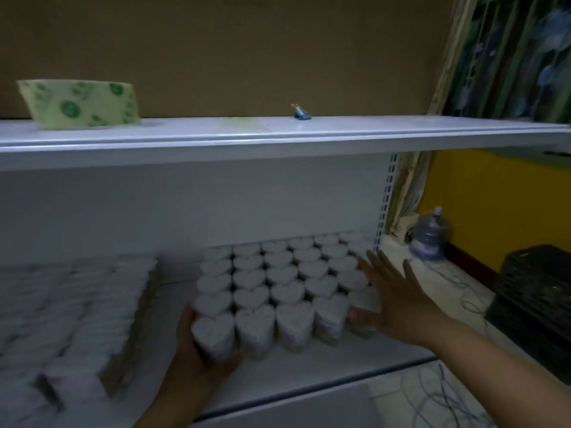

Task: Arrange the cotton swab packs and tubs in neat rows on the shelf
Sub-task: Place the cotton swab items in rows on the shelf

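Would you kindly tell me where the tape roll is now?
In the head view, the tape roll sits far left on the upper shelf.

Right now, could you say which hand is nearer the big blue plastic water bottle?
The right hand, just left of the bottle; left hand is farther left, holding the front-left white heart-shaped tub.

Room dim, whole pic dark w/ grey-blue cast. Light source not in view. Weak sheen on top of upper shelf (309, 131); back panel below it in shade. Swab packs (71, 310) at left strongly smeared by motion blur, edges not readable. Heart tubs (278, 279) soft, but shapes clear. My right hand (398, 298) bit blurred at fingertips; my left hand (197, 350) dark, in shadow. Shelf lines bend toward pic edges, wide-angle. Black crate (537, 298) at right almost w/o detail.
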A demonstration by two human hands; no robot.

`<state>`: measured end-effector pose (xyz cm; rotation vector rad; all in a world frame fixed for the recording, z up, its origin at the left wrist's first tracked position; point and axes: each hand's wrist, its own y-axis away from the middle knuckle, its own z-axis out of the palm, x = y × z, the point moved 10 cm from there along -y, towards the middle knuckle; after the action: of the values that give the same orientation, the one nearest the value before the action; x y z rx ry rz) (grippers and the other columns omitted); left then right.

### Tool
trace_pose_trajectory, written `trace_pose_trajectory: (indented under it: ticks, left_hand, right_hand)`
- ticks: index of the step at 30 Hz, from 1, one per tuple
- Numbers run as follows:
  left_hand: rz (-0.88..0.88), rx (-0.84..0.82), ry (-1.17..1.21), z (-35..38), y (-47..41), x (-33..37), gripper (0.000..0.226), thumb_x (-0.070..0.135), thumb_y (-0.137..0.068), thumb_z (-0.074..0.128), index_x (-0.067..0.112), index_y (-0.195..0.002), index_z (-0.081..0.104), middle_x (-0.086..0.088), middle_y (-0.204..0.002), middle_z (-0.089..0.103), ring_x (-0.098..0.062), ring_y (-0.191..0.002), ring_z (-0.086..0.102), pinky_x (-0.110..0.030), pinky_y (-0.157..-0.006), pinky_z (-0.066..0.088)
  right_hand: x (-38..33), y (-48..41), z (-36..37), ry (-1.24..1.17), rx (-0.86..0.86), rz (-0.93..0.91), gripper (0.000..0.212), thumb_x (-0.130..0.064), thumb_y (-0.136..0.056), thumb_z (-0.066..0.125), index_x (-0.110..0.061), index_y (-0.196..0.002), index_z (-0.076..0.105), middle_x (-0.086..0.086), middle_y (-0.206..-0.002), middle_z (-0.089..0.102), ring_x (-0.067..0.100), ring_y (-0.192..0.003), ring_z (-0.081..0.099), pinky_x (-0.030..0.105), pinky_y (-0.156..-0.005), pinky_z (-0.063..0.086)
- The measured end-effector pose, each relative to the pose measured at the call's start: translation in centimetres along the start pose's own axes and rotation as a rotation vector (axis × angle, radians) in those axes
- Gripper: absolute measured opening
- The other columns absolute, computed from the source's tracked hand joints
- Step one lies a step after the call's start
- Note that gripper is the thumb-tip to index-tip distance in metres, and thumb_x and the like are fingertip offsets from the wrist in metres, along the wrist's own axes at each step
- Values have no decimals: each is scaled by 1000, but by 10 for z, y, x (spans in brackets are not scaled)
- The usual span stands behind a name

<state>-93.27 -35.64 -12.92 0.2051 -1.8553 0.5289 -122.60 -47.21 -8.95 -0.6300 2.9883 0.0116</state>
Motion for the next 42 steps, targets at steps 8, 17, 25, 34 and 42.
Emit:
trace_pose_trajectory:
  ticks: [8, 17, 25, 34, 42]
  left_hand:
    - [122, 77, -33, -40, 15, 14, 67, 33, -77, 69, 39, -131, 29, 18, -135, 42, 1, -123, 44, -4, -91, 37]
    - [493, 176, -436, -251, 40, 55, 19, 26, -80, 54, 25, -92, 68, 13, -94, 61, 5, -88, 54, -4, -80, 39]
    - [445, 9, -890, -326, 48, -30, 40, 42, -72, 57, 26, -108, 56, 0, -113, 61, -21, -113, 48, -39, -93, 44]
    - [319, -243, -1256, -250, -9, -41, 94, 81, -73, 35, 37, -147, -1, -4, -158, 2, -34, -144, 9, -67, -106, -4]
    - [207, -331, -1246, -240, -38, -80, 92, 77, -71, 25, 34, -150, 4, -5, -126, 63, -34, -112, 62, -66, -87, 44]
  right_hand:
    - [-175, 0, -29, -96, 9, -201, 88, -73, -83, 23, -25, -148, -14, -10, -152, -23, 5, -138, -22, 32, -115, -13]
    - [-374, -5, -14, -147, 59, -339, 100, -84, -75, 18, -22, -151, 2, 1, -159, -8, 16, -146, -10, 30, -116, -9]
    - [-394, -1, 37, 139, 21, -171, 113, -79, -69, 52, -33, -148, -14, 0, -152, -33, 22, -143, -24, 45, -117, -3]
    - [-417, -17, 61, 26, -32, -209, 122, -93, -44, 16, -36, -145, -21, -9, -142, -43, 13, -132, -37, 53, -116, -5]
    - [-414, -50, 69, 71, 50, -218, 95, -84, -76, 8, -22, -146, 30, 7, -151, 28, 27, -138, 32, 51, -102, 39]
